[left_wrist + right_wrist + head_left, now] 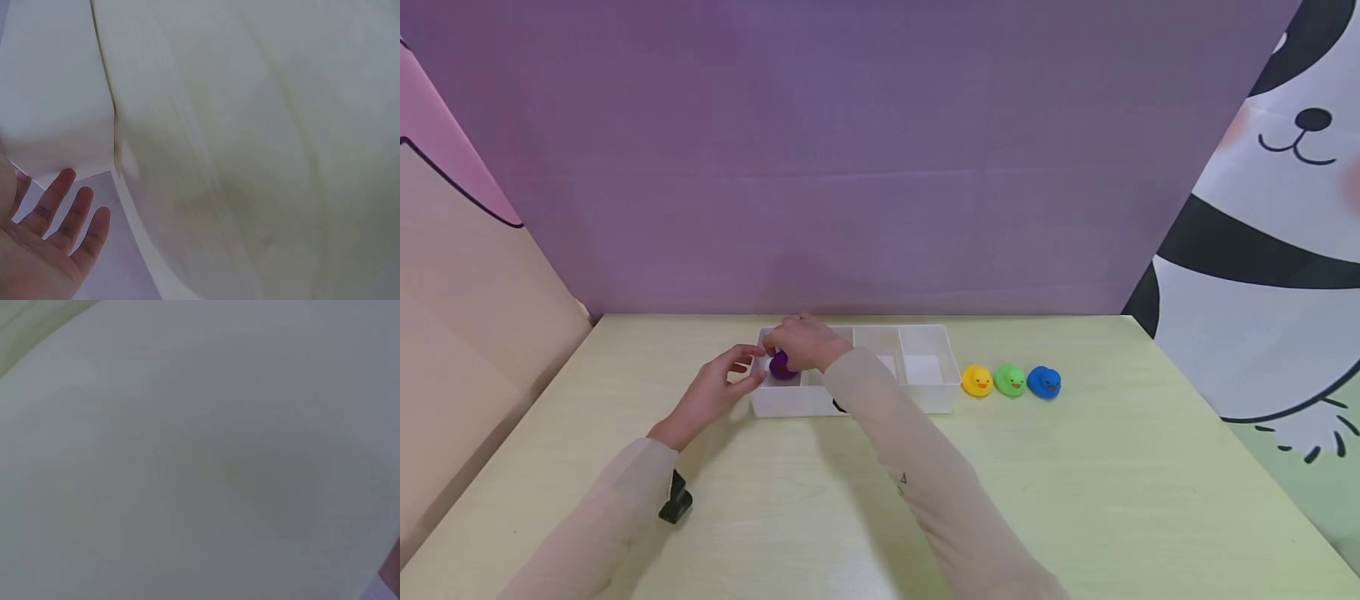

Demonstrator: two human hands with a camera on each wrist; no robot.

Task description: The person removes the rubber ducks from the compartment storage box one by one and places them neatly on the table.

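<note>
Four toy ducks are counted — one purple duck (782,365), one yellow duck (977,380), one green duck (1010,380), one blue duck (1044,382) — and one white divided tray (925,398).

Pale green table (1112,500) carried a white divided tray (925,400), with yellow duck (977,380), green duck (1010,380), blue duck (1044,382) lined just right of it.

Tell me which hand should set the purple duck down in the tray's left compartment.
The right hand, probably. It already grips the purple duck over the left end of the white tray. The left hand holds nothing, its fingers straight and touching the tray's left wall.
</note>
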